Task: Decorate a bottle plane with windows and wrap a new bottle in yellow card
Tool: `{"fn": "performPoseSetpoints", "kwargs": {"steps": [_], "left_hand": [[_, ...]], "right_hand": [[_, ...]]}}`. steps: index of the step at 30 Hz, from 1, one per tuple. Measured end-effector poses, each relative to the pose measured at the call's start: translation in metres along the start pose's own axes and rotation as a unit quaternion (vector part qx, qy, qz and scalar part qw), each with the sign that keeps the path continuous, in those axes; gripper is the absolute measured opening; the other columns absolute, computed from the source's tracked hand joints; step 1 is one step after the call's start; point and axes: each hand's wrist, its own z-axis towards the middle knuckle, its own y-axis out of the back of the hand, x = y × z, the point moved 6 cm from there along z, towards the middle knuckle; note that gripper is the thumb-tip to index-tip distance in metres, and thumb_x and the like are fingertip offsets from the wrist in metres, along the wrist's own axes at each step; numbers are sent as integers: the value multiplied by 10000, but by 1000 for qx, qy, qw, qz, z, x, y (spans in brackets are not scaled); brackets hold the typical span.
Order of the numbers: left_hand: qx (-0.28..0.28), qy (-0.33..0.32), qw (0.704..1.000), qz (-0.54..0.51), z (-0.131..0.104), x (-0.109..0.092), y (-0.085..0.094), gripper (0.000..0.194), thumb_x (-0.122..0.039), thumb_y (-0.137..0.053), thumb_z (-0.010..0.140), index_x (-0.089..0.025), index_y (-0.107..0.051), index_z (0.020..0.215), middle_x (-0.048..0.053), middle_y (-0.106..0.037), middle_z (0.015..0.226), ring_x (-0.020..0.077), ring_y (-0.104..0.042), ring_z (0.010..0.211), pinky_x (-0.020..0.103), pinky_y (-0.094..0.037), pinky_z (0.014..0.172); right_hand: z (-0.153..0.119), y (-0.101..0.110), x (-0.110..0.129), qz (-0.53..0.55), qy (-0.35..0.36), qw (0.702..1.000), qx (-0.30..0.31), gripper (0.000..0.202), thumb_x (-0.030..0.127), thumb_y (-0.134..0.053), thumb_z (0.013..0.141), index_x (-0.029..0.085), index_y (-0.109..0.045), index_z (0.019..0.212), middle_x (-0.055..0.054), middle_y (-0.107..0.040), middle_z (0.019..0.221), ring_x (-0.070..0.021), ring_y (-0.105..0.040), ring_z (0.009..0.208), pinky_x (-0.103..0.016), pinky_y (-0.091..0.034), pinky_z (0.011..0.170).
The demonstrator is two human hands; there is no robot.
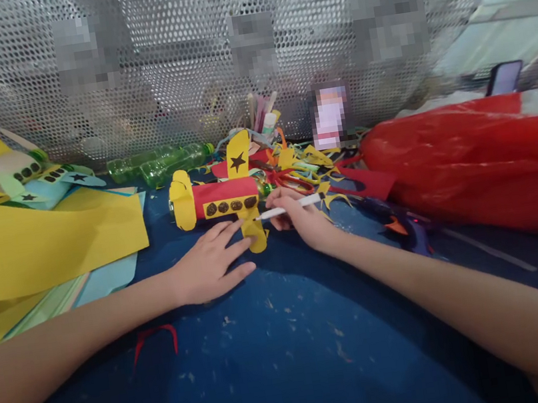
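A toy plane [198, 198] made from a bottle wrapped in red paper lies on the blue table [281, 348]. Its yellow strip carries several black ovals, and the far yellow wing [238, 155] bears a black star. My left hand [215, 263] lies with spread fingers, the fingertips touching the near yellow wing [254, 234]. Pinched in my right hand [302, 218] is a white marker [290, 208], its tip at the near wing, where a small dark mark shows.
Yellow and blue sheets [52, 240] and another toy plane [6, 167] are at the left. Green bottles [172, 163], paper scraps [313, 158] and red scissors [296, 182] lie behind. A red bag [476, 164] fills the right; a red scrap [154, 333] lies in front.
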Motion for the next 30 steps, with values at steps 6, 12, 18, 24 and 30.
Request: {"fn": "performPoseSetpoints", "kwargs": {"steps": [6,12,18,24,30], "left_hand": [[-5,6,1000,-1,1,4,-4,551,-505,-216,984,-195,-452,1374,158,-311,1497,315,-267,1380,499,-258,1121],[-20,-5,1000,1,1,3,-3,513,-491,-251,985,-220,-476,1357,132,-373,1464,310,-289,1363,506,-285,1103],[-10,3,1000,8,2,4,-5,485,-488,-265,983,-252,-509,1329,121,-354,1471,320,-279,1370,517,-265,1109],[8,10,1000,5,3,5,-6,500,-508,-255,978,-268,-473,1360,120,-299,1501,326,-263,1377,513,-274,1104],[11,12,1000,1,3,5,-5,503,-512,-254,978,-287,-429,1393,110,-297,1503,321,-266,1377,511,-262,1111]], "right_hand": [[1,1,1,-75,32,997,-18,211,267,-559,816,226,-408,675,83,-456,472,-85,-378,450,-253,-293,485],[2,3,0,-119,35,992,-36,229,240,-567,819,226,-405,657,79,-451,469,-93,-385,455,-267,-298,497],[3,0,-4,-141,28,989,-11,216,267,-575,817,225,-426,666,69,-485,478,-94,-400,459,-265,-309,508],[3,1,-4,-162,21,986,-24,206,241,-578,780,230,-418,650,68,-482,465,-99,-398,446,-268,-304,496],[1,9,-1,-182,19,980,-83,208,221,-548,762,234,-388,629,66,-431,468,-107,-373,473,-275,-279,498]]}}
